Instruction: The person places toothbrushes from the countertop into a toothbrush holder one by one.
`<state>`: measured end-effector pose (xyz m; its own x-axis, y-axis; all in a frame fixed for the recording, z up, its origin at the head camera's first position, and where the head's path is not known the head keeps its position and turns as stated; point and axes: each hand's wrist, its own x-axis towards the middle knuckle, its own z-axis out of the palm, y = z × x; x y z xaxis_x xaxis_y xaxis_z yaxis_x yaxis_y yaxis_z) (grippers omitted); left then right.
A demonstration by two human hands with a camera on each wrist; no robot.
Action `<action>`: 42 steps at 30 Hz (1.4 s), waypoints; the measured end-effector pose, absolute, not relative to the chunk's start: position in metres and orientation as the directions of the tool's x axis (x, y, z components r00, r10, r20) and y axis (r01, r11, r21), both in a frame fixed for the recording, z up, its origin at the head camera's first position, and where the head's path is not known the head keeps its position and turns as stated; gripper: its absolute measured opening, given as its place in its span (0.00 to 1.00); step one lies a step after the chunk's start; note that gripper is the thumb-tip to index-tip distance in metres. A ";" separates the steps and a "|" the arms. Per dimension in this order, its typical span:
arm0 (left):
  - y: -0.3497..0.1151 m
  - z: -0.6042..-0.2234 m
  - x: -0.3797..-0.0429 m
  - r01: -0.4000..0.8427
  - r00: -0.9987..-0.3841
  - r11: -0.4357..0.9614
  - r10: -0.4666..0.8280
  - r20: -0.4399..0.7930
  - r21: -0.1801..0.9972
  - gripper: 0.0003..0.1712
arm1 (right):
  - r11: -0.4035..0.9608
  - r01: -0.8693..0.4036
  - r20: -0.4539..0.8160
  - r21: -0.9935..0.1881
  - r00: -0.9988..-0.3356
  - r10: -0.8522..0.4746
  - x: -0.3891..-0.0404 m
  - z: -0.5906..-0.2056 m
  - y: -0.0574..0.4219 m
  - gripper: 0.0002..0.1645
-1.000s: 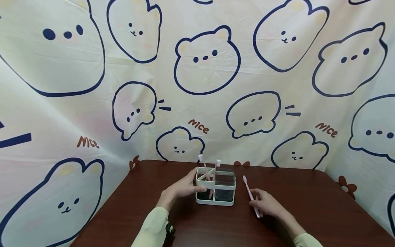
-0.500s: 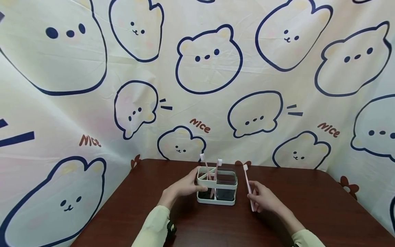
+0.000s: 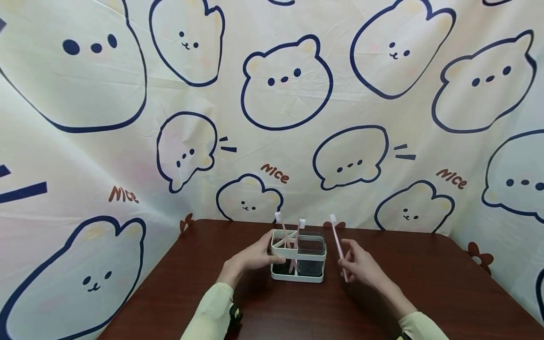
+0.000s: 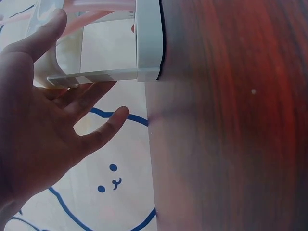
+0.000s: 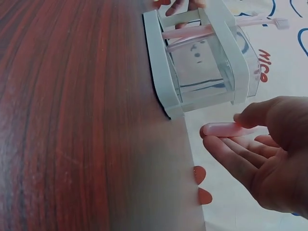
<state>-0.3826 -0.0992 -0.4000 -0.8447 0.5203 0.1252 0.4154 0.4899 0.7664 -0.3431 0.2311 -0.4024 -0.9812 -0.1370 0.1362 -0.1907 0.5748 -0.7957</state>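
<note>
A pale toothbrush holder stands on the table, with a clear cup in its right half. Two pink toothbrushes lean in the divided left half; the white head of one toothbrush rises above the rim. My left hand grips the holder's left side, thumb across the front; its fingers show on the far side in the left wrist view. Right of the holder, my right hand pinches a third pink toothbrush, bristles up, its handle end between thumb and fingers, apart from the holder.
The dark reddish-brown wooden table runs back to a cream cloth printed with cartoon animals. This cloth also hangs along the left and right sides.
My right hand has raised the toothbrush off the tabletop and carried it up and slightly left, turning it steeper. The left hand stays on the toothbrush holder.
</note>
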 end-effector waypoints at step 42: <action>-0.099 -0.400 -0.382 0.409 -0.850 0.498 0.512 0.122 0.765 0.37 | 0.652 -0.360 0.383 -0.667 -0.917 -0.114 -0.349 -0.342 0.177 0.17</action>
